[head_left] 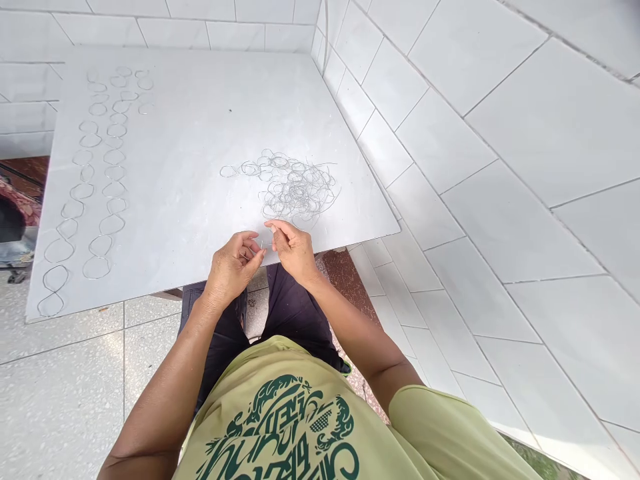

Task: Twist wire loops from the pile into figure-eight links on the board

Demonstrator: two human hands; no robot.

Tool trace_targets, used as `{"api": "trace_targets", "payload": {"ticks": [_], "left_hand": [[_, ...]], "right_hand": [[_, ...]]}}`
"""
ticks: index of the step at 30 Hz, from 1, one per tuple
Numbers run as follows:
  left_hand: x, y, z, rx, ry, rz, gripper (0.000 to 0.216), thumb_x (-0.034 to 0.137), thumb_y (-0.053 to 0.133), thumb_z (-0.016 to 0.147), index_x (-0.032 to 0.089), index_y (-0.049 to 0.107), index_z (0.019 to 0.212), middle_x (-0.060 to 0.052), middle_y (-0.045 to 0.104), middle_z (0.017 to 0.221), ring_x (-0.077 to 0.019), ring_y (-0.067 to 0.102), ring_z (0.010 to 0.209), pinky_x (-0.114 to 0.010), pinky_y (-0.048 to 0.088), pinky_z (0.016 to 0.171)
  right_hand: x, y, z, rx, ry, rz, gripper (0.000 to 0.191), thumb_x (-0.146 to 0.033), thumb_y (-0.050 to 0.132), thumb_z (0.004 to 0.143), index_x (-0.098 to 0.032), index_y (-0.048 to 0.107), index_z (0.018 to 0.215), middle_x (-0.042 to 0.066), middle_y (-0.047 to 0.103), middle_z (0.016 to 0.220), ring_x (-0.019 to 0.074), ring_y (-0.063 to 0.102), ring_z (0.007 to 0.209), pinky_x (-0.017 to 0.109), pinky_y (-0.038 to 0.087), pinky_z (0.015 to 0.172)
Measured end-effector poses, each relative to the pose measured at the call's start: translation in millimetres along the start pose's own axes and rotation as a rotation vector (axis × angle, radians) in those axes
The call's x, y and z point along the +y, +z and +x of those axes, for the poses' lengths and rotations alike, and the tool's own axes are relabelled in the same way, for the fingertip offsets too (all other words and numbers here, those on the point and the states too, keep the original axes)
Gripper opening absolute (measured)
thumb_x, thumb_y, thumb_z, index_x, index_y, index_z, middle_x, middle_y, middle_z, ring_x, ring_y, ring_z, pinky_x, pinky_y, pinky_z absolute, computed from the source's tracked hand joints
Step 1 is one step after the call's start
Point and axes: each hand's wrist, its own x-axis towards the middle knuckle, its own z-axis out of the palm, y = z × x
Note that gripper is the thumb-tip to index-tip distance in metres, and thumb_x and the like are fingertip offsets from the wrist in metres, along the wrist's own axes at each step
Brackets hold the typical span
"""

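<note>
Over the near edge of the white board [175,200], my left hand [235,263] is closed in a pinch on a thin wire [263,245], whose short end sticks up by the thumb. Close beside it, my right hand [294,252] has thumb and forefinger pressed together. Whatever those fingertips hold is too small to make out. Just beyond my hands lies a tangled pile of thin silvery wire loops [299,193], many bent into figure-eights. On the left side of the board, figure-eight wires [53,292] lie end to end in rows.
White tiled walls [425,153] rise behind the board and along its right side. A dark speck [230,110] sits on the board's far half. Speckled floor tiles [75,387] show below, and dark and reddish items [15,220] stand past the left edge.
</note>
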Motion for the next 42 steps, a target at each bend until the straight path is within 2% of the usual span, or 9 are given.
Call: {"api": "trace_targets", "payload": {"ticks": [7,14,17,20,24,33,37,40,42], "left_hand": [[-1,2,2,0.002,-0.034,-0.036,0.036,0.041,0.075,0.093,0.024,0.065,0.123,0.0,0.069,0.093,-0.0091,0.057,0.06,-0.023,0.043,0.055],[0,-2,7,-0.056,-0.088,-0.112,0.026,0.039,0.077,0.091,0.022,0.068,0.107,0.001,0.067,0.086,-0.0103,0.058,0.059,-0.024,0.045,0.055],[4,-2,10,-0.085,-0.137,-0.174,0.035,0.047,0.083,0.087,0.02,0.069,0.105,-0.001,0.068,0.086,-0.0112,0.061,0.06,-0.024,0.046,0.053],[10,-5,15,-0.108,-0.18,-0.257,0.047,0.061,0.078,0.089,0.018,0.069,0.105,-0.005,0.072,0.087,-0.016,0.068,0.066,-0.025,0.051,0.052],[16,-11,25,-0.101,-0.184,-0.255,0.054,0.068,0.073,0.09,0.016,0.07,0.104,-0.008,0.076,0.087,-0.0178,0.072,0.069,-0.031,0.061,0.062],[23,-21,44,-0.22,-0.213,-0.296,0.032,0.047,0.083,0.085,0.015,0.076,0.088,-0.008,0.077,0.082,-0.0177,0.072,0.07,-0.033,0.061,0.068],[24,-18,46,-0.116,-0.3,-0.366,0.025,0.037,0.086,0.081,0.014,0.077,0.086,-0.008,0.078,0.08,-0.0174,0.072,0.069,-0.034,0.062,0.072],[28,-18,47,-0.079,-0.349,-0.437,0.024,0.036,0.086,0.081,0.014,0.077,0.085,-0.008,0.078,0.08,-0.0195,0.074,0.073,-0.038,0.064,0.079],[31,-21,51,-0.07,-0.339,-0.437,0.023,0.034,0.086,0.081,0.013,0.077,0.086,-0.008,0.078,0.081,-0.0206,0.075,0.076,-0.041,0.064,0.084]], "right_hand": [[5,-1,0,-0.009,0.052,0.074,0.034,-0.043,0.053,0.107,-0.021,0.075,0.119,-0.004,0.058,0.068,0.0128,0.054,0.063,0.026,0.047,0.065],[4,-2,0,-0.039,-0.025,0.037,0.032,-0.038,0.052,0.107,-0.02,0.077,0.118,-0.004,0.059,0.068,0.013,0.056,0.064,0.028,0.05,0.072],[4,-2,1,-0.032,-0.047,0.019,0.031,-0.036,0.052,0.107,-0.021,0.077,0.119,-0.003,0.06,0.07,0.0137,0.057,0.066,0.029,0.051,0.074],[6,-3,1,-0.051,-0.038,0.008,0.032,-0.037,0.052,0.107,-0.022,0.077,0.121,-0.003,0.061,0.071,0.0141,0.058,0.066,0.029,0.051,0.072],[8,-6,1,-0.109,-0.084,0.029,0.033,-0.036,0.051,0.108,-0.02,0.076,0.122,-0.003,0.061,0.07,0.0131,0.058,0.065,0.028,0.049,0.07],[4,-11,0,-0.144,-0.022,0.032,0.029,-0.042,0.058,0.106,-0.022,0.072,0.122,-0.004,0.062,0.068,0.0123,0.054,0.06,0.026,0.046,0.063],[-3,-9,3,-0.147,0.04,0.166,0.026,-0.047,0.064,0.104,-0.022,0.071,0.105,-0.004,0.062,0.07,0.011,0.054,0.059,0.025,0.046,0.06],[-7,-8,11,-0.134,0.09,0.241,0.033,-0.051,0.067,0.103,-0.021,0.068,0.09,-0.002,0.064,0.073,0.0102,0.056,0.06,0.024,0.047,0.058],[-7,-11,18,-0.167,0.108,0.289,0.037,-0.056,0.069,0.101,-0.02,0.068,0.09,0.0,0.066,0.078,0.0108,0.059,0.064,0.023,0.046,0.056]]}}
